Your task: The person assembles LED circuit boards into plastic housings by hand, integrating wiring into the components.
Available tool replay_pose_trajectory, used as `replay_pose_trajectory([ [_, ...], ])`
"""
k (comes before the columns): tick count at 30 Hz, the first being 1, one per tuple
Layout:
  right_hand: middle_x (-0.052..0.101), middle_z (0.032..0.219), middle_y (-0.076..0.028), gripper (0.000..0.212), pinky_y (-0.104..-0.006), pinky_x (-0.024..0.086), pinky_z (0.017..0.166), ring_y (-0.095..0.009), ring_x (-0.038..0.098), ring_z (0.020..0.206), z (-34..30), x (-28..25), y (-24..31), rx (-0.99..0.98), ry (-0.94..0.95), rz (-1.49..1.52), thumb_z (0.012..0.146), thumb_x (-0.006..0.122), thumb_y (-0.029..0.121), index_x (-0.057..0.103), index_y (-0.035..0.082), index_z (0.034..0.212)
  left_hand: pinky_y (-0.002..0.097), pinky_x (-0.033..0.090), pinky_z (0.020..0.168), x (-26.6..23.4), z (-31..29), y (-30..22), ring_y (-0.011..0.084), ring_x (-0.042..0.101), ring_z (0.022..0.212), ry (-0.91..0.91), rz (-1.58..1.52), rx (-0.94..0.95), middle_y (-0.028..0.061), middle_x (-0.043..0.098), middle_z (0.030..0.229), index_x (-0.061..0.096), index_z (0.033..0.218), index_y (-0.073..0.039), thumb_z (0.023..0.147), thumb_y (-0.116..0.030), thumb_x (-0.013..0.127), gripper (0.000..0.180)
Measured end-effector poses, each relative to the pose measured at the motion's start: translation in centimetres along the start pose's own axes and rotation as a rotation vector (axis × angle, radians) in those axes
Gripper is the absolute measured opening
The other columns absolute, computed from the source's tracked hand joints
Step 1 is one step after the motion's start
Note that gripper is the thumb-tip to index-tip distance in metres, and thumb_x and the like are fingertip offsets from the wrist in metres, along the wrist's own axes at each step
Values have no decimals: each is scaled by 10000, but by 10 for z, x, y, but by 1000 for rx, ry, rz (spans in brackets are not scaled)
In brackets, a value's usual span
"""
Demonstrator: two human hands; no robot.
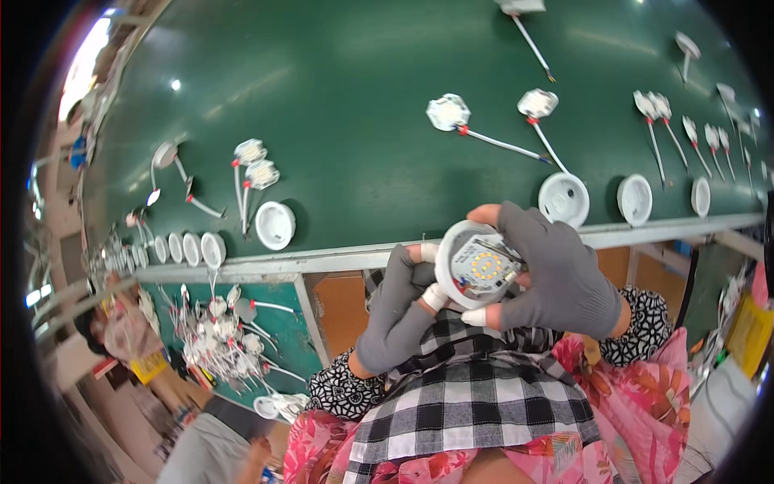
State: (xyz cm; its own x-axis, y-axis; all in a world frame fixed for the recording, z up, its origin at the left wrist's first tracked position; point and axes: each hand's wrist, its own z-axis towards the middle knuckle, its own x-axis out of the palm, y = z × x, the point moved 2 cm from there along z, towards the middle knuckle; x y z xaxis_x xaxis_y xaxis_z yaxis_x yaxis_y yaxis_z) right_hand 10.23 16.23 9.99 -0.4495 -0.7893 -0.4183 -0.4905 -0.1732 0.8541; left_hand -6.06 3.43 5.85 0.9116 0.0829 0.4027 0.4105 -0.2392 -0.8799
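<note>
You hold the round white lamp housing [472,264] in front of your chest, just near of the green worktop [339,97] edge, with the LED board [486,265] seated inside it. Your left hand [401,305] cups the housing from the left, taped fingertips pressed on its rim; your right hand [556,270] closes over it from the right, thumb on the far rim and a taped fingertip on the near one, so both grips are pinching the housing.

The board looks slightly askew in the shell; pressing down now could jam it crooked or bend it. The thin wires beside the board sit under your right fingers, and a squeeze could trap or tear them. The housing hangs over your lap, not the worktop, so a slip sends it to the floor. Empty white housings [563,198] wait just beyond the edge.
</note>
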Motion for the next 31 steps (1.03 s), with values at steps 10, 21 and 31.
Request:
replay_pose_trajectory([
  [10, 614, 976, -201, 864, -442, 557, 748, -338, 593, 907, -20, -1, -24, -29, 98, -133, 634, 862, 462, 447, 87, 1292, 322, 418, 1022, 1, -8, 30, 185, 561, 1190, 99, 185, -53, 139, 570, 1312, 448, 1369, 55, 960, -69, 537, 436],
  [21, 661, 970, -106, 915, -384, 485, 765, -282, 488, 853, -17, -1, -21, -35, 172, -164, 631, 860, 430, 444, 47, 1351, 333, 486, 932, -31, -34, 70, 190, 642, 1062, -41, 444, 37, 130, 669, 1185, 606, 1228, 32, 842, -110, 716, 426],
  [31, 652, 1010, -145, 911, -408, 515, 782, -313, 523, 918, -17, 7, -20, 21, 214, -115, 639, 857, 433, 440, 89, 1372, 332, 494, 925, -58, -108, 71, 188, 647, 1056, -112, 396, 6, 119, 675, 1181, 619, 1219, 0, 811, -132, 767, 454],
])
